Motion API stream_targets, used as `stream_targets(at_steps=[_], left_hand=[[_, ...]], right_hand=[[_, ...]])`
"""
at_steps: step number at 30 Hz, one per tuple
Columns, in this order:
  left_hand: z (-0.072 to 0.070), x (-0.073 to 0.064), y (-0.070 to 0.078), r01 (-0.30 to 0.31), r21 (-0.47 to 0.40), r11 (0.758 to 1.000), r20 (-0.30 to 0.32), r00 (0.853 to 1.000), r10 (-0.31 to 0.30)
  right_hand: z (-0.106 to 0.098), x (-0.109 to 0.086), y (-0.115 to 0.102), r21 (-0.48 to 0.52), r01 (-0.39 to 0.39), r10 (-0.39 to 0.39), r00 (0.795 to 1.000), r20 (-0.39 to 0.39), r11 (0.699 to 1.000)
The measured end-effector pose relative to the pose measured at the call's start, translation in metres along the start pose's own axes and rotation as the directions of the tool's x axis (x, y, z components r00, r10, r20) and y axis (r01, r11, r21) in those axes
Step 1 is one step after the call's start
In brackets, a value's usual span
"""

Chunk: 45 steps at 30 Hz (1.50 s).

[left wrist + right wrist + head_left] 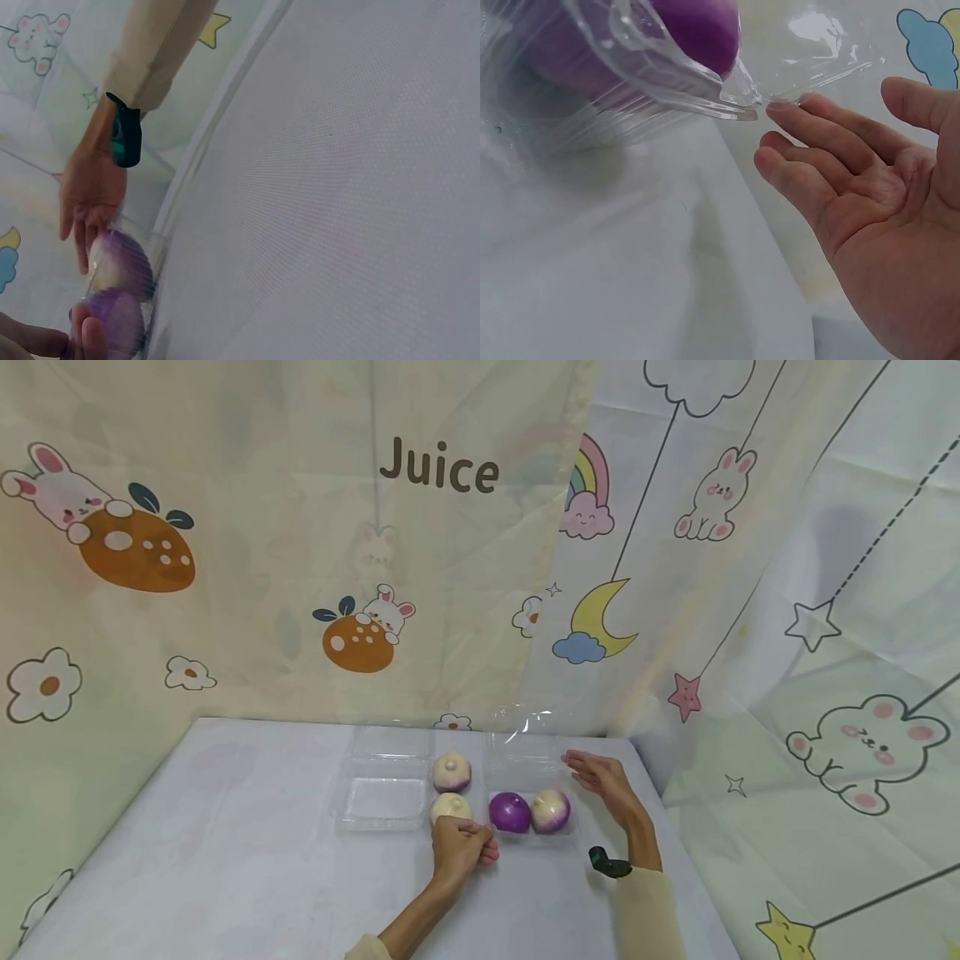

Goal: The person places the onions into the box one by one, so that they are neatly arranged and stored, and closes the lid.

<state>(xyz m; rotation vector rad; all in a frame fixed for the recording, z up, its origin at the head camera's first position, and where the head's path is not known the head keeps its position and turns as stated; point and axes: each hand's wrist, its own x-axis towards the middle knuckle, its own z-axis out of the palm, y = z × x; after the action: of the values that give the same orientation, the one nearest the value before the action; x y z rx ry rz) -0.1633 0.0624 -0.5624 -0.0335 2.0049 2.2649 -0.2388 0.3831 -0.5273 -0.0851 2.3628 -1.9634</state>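
Note:
A clear plastic clamshell box (536, 837) stands with its lid (525, 768) raised. In it sit a purple turnip-like vegetable (509, 812) and a white-and-purple one (551, 811), side by side. At the box's front left corner, my left hand (459, 850) seems to pinch the edge between thumb and finger, partly hidden. My right hand (603, 781) has its fingers extended, palm toward the lid; in the right wrist view its fingertips (784, 109) are at the clear plastic edge. Two more pale vegetables lie left of the box, the rear one (452, 772) and the front one (451, 807), partly behind my left hand.
Another clear clamshell box (385, 802) lies open to the left of the loose vegetables. Everything stands on a white-covered table (225, 860), whose right edge runs beside my right forearm. Printed curtains (262, 568) hang behind and at the sides.

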Motion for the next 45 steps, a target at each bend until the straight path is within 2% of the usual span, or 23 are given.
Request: stream_targets(at_steps=[5,10,19,27,38,45], left_hand=[[0.001,0.001,-0.002,-0.008,-0.004,1.0,-0.003,1.0,0.008],[0.001,0.001,-0.001,-0.011,-0.004,1.0,-0.007,1.0,0.011],[0.001,0.0,0.001,0.006,-0.002,1.0,-0.006,1.0,-0.006],[0.001,0.001,0.0,0.007,0.008,1.0,-0.007,1.0,-0.007],[0.001,0.002,0.0,0.006,-0.004,1.0,-0.004,1.0,-0.006],[0.001,0.003,0.0,0.013,0.001,1.0,-0.004,1.0,-0.012]], right_hand=[[0.0,-0.001,-0.001,-0.032,0.013,-0.013,1.0,-0.008,0.999],[0.0,-0.002,-0.002,-0.082,0.004,-0.009,0.999,-0.054,0.997],[0.0,-0.003,-0.004,-0.08,-0.012,0.001,0.99,-0.142,0.997],[-0.003,-0.002,-0.006,-0.035,-0.011,0.005,0.989,-0.15,0.999],[-0.001,-0.003,-0.013,-0.108,-0.029,0.01,0.984,-0.18,0.994],[0.0,-0.004,-0.012,-0.119,-0.026,0.005,0.983,-0.181,0.993]])
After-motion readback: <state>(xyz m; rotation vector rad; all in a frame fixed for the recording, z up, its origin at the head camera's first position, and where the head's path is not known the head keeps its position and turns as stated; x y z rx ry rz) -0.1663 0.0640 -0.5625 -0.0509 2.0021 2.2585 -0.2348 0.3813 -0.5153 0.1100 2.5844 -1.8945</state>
